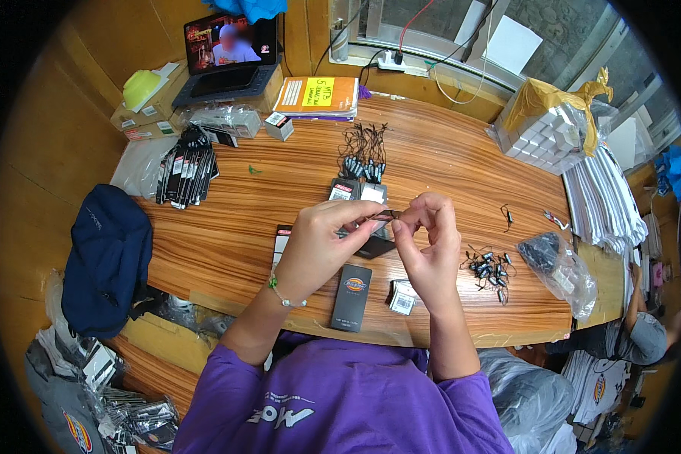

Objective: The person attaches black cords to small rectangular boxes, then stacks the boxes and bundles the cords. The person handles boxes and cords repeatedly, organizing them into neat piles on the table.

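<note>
The wood-grained table [272, 208] stretches out beneath both hands. The left hand [321, 234] is curled, its thumb and index finger nearly meeting on a thin, dark cord. The right hand [433, 242] faces it, thumb and index finger likewise pinched narrowly at the cord's other end, with its other fingers bent. Just below the fingertips, between the hands, is a dark, flat tag [374, 247] with a smooth face; whether either hand holds it too, I cannot tell. Near the table's near edge lies a black, rectangular tag [350, 297] bearing a small coloured emblem. Beyond the hands is a bunch of black cords [363, 159] with grey-blue ends, and to the right a loose tangle of similar cords [489, 270]. The thin, dark cord [387, 215] itself is short and partly hidden by the fingers.
</note>
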Motion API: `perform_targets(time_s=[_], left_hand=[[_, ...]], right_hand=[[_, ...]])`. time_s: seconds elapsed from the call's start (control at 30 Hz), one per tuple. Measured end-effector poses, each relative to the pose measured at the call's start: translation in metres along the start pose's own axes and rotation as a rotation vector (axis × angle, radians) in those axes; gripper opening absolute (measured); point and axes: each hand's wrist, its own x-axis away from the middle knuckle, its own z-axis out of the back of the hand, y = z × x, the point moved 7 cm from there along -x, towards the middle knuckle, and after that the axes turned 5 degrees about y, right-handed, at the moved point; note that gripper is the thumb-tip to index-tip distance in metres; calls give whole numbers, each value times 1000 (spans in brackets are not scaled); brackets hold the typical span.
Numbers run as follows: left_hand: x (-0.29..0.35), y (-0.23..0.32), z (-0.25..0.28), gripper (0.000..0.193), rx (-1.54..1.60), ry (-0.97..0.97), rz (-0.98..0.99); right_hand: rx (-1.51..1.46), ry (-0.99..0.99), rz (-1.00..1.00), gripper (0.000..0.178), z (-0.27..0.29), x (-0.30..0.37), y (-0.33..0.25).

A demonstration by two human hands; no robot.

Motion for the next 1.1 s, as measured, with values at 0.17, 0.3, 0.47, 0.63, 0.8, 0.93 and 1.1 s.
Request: perform_targets(time_s=[0.17, 0.3, 0.47, 0.63, 0.8, 0.93, 1.1], left_hand=[[0, 4, -6, 20, -37, -72, -5], [-2, 4, -9, 19, -79, -80, -20], [-3, 5, -13, 17, -127, -67, -106], [-3, 20, -11, 22, -329, 20, -399], [6, 26, -15, 20, -503, 64, -651], [14, 28, -16, 16, -563, 97, -752], [19, 17, -6, 13, -465, 144, -741]], right_hand=[[-41, 20, -35, 27, 3, 1, 4], [-49, 37, 17, 25, 2, 0, 9], [-117, 26, -66, 24, 1, -1, 22], [-421, -68, -413, 18, -4, -2, 35], [-671, -183, -563, 11, -7, 4, 53], [-650, 85, -487, 9, 12, -1, 59], [-866, 220, -378, 8, 32, -12, 55]])
